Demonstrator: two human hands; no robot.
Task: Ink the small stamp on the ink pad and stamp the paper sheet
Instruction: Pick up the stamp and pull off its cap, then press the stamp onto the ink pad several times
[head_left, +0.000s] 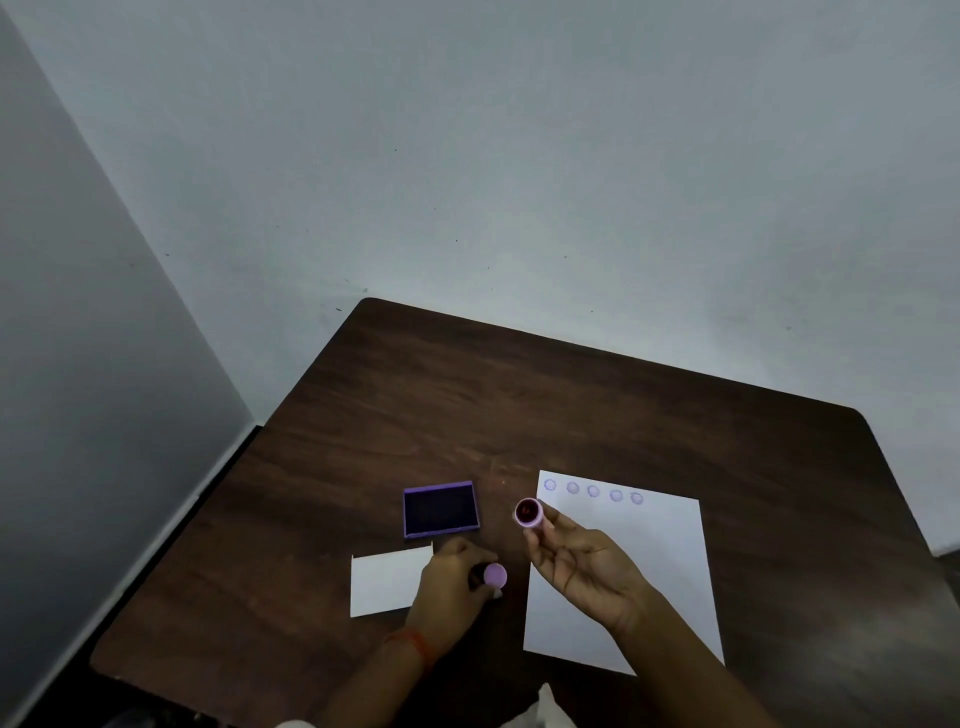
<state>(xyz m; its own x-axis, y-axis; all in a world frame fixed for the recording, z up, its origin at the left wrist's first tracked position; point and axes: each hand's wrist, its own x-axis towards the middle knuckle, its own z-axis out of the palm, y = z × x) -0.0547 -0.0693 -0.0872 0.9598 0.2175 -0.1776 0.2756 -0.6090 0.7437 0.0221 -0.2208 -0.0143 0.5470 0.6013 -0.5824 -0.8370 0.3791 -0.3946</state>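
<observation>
My right hand (582, 564) holds a small pink round stamp (529, 513) at its fingertips, tilted so its dark red face points up toward me, just left of the paper sheet's top corner. The white paper sheet (654, 561) lies on the table and carries a row of several faint round prints (593, 491) along its top edge. My left hand (452, 587) rests on the table, fingers closed on a pink round cap (494, 576). The open purple ink pad (440, 509) lies flat just beyond my left hand.
A small white card (387, 582) lies left of my left hand. The dark wooden table (519, 395) stands in a room corner, with grey walls behind and to the left. Its far and left edges are close to the walls.
</observation>
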